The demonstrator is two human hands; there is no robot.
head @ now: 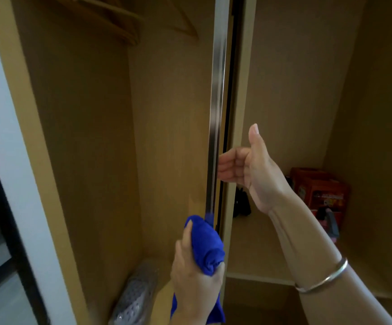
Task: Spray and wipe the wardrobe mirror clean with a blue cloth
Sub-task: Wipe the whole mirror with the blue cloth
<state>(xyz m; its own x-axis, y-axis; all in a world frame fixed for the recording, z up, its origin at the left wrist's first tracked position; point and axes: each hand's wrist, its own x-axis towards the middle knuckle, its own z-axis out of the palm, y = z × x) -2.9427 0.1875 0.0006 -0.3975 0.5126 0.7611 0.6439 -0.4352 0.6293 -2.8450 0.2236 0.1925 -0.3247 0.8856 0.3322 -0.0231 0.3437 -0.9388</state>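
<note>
The left hand (196, 275), at about 6 o'clock in the view, grips a bunched blue cloth (205, 245), fingers and thumb curled round it; the top of the bundle touches the foot of the visible metal strip, and a tail of cloth hangs down below the hand to the bottom edge. The right hand (248, 170), just right of centre toward 3 o'clock, has its fingers curled round the edge of the sliding door (218, 102), thumb pointing up and clear of it. A silver bangle (326, 276) sits on the right forearm at about 4 o'clock.

The door is seen edge-on, as a narrow bright metal strip with a dark strip beside it, running from 12 o'clock down to the cloth. Its mirror face cannot be made out from this angle.

Left of the door, the open wardrobe (84, 137) shows light wooden walls; wooden hangers (120, 22) hang at 11 o'clock, and a grey perforated object (136, 292) lies on the floor of that section at 7 o'clock. Right of the door, on a shelf at 3 to 4 o'clock, stands an orange-red box (319, 191), with a dark object (243, 202) near the door's edge and a pink and grey item (329, 221) just below the box, both too blurred to identify.
</note>
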